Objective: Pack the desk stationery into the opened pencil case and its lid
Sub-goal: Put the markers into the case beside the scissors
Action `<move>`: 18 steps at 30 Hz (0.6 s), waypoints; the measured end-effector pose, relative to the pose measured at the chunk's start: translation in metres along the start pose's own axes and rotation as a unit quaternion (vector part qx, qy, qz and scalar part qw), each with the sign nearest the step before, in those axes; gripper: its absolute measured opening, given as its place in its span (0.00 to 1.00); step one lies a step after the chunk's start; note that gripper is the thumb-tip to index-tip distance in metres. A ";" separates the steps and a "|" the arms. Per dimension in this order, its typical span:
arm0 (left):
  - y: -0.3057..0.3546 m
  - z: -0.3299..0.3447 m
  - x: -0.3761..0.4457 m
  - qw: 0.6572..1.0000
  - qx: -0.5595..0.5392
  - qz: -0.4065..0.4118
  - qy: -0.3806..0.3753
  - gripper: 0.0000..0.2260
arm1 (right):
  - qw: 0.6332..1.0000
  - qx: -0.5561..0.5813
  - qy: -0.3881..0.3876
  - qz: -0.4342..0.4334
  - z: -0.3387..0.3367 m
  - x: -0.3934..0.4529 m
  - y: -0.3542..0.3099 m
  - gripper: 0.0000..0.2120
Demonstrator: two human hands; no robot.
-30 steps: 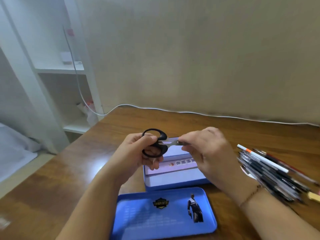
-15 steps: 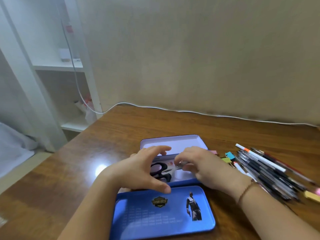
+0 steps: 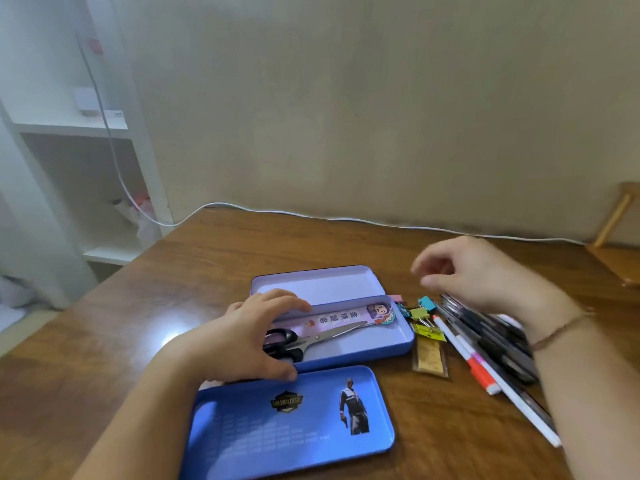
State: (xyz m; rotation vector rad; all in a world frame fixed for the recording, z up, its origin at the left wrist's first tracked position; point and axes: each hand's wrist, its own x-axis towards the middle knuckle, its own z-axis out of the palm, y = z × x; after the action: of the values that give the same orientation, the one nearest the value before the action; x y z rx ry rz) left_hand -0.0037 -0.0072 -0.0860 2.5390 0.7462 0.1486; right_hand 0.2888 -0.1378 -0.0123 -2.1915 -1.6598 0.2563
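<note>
The opened blue pencil case [image 3: 398, 344] lies mid-desk, with a lavender inner tray [image 3: 322, 282] propped behind it. Black-handled scissors [image 3: 325, 336] and a pink picture bookmark [image 3: 349, 317] lie inside the case. The blue lid [image 3: 277, 438] with a printed figure lies in front of it. My left hand [image 3: 239, 337] arches over the case's left end above the scissor handles, its thumb at the front rim, holding nothing. My right hand [image 3: 474, 271] hovers with loosely curled fingers, holding nothing, above a pile of dark pens [image 3: 495, 337].
Coloured binder clips [image 3: 420, 311], a gold packet [image 3: 429, 356] and a white marker with an orange band [image 3: 467, 355] lie just right of the case. A white cable [image 3: 311, 214] runs along the wall. White shelves [image 3: 69, 126] stand at left, and a wooden stand [image 3: 620, 209] at far right.
Both hands lowered the scissors into the case and let go. My right hand then lifted away to the right over the pens; the left stays over the case's left end.
</note>
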 end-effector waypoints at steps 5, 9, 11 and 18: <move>0.000 0.000 0.001 1.000 -0.003 0.000 -0.001 0.38 | 0.983 -0.101 -0.075 0.131 -0.030 -0.029 0.038 0.06; 0.001 0.002 0.001 1.000 0.005 -0.002 -0.003 0.39 | 0.969 -0.131 -0.164 0.131 -0.009 -0.059 0.029 0.05; 0.001 0.002 0.000 1.000 0.005 -0.002 -0.006 0.38 | 0.963 -0.159 -0.169 0.137 0.003 -0.071 0.025 0.09; 0.004 0.000 0.000 1.000 0.007 0.011 -0.028 0.39 | 0.961 -0.191 -0.129 0.155 0.018 -0.077 0.018 0.15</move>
State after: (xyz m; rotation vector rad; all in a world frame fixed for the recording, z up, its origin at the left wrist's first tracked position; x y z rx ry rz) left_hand -0.0011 -0.0104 -0.0842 2.5535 0.7016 0.0803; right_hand 0.2763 -0.2120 -0.0418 -2.8196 -1.5922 0.3400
